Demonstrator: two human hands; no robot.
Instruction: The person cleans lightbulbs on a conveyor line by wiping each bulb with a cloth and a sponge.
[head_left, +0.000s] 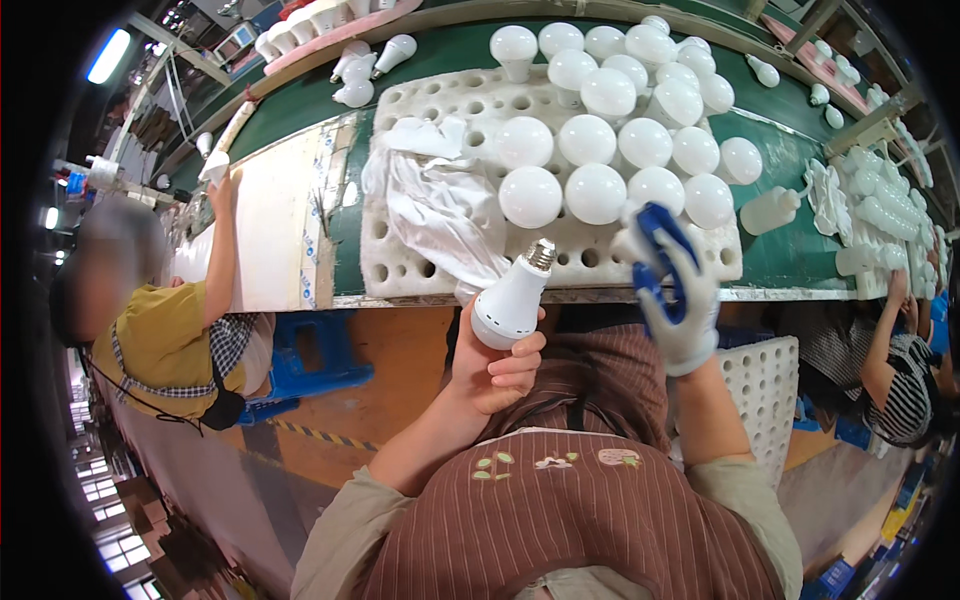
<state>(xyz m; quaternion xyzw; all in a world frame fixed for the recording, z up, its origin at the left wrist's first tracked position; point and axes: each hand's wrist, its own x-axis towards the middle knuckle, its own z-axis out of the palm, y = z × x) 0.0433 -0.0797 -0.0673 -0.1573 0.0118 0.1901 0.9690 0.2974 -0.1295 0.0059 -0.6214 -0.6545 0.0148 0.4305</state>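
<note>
My bare left hand (492,365) is wrapped round a white light bulb (512,300), its metal screw base tilted up toward the table. My right hand (678,290) wears a white glove with blue-coated fingers and hovers over the front edge of a white foam tray (400,270). Its thumb and fingers are apart, somewhat blurred, and I see nothing held between them. Rows of round white bulbs (594,193) stand in the tray just beyond this hand. A crumpled white cloth (440,205) lies on the tray's left part, its end reaching down beside the held bulb.
Loose bulbs (395,55) lie on the green table behind the tray. A white bottle (770,211) lies to the right. At left, a co-worker in a yellow top (160,330) handles a bulb beside a white board (265,225). A perforated panel (760,390) leans below the table.
</note>
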